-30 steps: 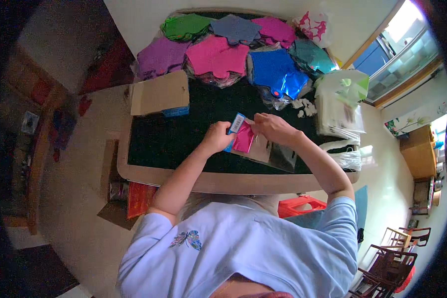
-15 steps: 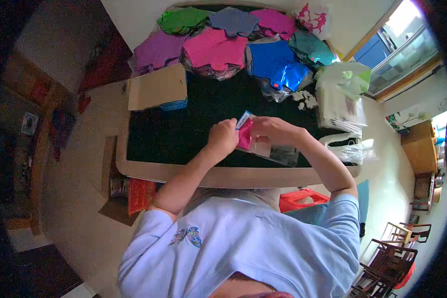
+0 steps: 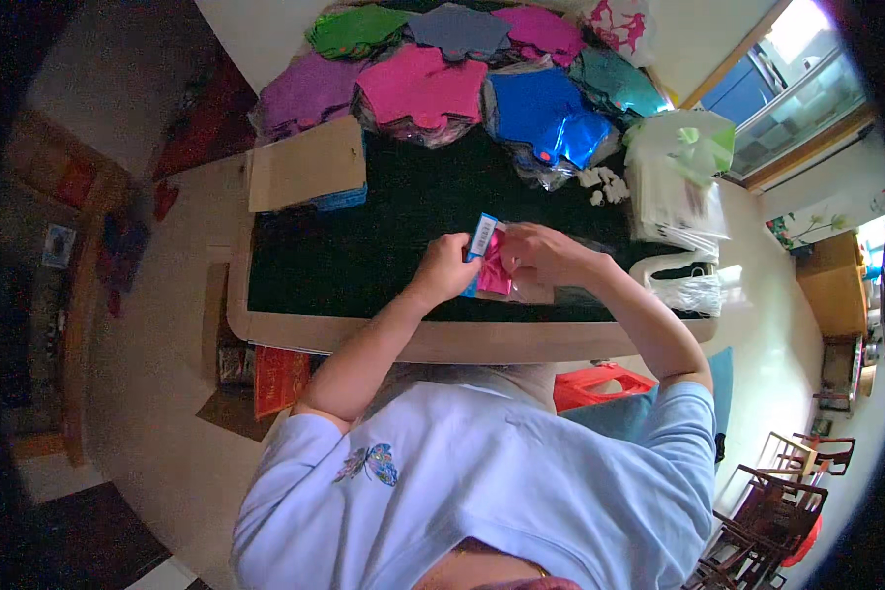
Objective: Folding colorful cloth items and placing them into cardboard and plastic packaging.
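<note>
My left hand [image 3: 444,269] is closed on a shiny pink packet [image 3: 495,273], close to the table's front edge. A narrow blue-and-white card [image 3: 481,238] stands up beside its thumb, along the packet's left side. Curled over the right side of the packet is my right hand [image 3: 563,262], its fingers pinched on a clear plastic bag [image 3: 533,293] that hangs below them. The fingertips partly hide where bag and packet meet.
Stacks of bagged foil pieces in green, purple, pink [image 3: 423,87], blue [image 3: 531,108] and teal line the far side. A brown cardboard sheet [image 3: 305,169] lies on blue cards at left. Clear bags [image 3: 664,197], white scraps [image 3: 610,185] and white string [image 3: 686,293] are at right.
The packet has turned more upright, and the card shows more of its face. My right hand has closed in on the packet, and the clear bag beneath it no longer spreads as far right.
</note>
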`<state>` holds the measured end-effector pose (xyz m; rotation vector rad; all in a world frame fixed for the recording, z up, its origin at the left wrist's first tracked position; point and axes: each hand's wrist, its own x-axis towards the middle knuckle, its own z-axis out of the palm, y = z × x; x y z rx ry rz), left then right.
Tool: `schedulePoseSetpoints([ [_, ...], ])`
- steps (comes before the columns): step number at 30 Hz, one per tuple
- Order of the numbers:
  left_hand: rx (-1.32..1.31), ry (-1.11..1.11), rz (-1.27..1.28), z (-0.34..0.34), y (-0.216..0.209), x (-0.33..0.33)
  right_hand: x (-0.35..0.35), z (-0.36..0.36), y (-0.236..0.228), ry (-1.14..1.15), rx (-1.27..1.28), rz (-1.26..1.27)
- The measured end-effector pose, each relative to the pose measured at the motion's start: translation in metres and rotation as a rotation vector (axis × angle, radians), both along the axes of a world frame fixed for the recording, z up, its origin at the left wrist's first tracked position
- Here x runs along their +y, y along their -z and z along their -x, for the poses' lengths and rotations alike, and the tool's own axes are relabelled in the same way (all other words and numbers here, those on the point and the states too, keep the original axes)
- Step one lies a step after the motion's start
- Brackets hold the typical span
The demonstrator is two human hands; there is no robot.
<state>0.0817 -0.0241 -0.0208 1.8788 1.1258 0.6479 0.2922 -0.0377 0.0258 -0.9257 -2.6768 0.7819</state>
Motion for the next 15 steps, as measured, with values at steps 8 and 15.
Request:
schedulePoseSetpoints([
  [8, -0.005, -0.033, -0.007, 0.001, -0.001, -0.005, 0.000, -0.001, -0.007, 0.350, -0.045, -0.126],
  [15, 0.135, -0.057, -0.172, -0.008, -0.033, -0.019, 0.013, -0.006, -0.008, 0.314, 0.092, 0.287],
])
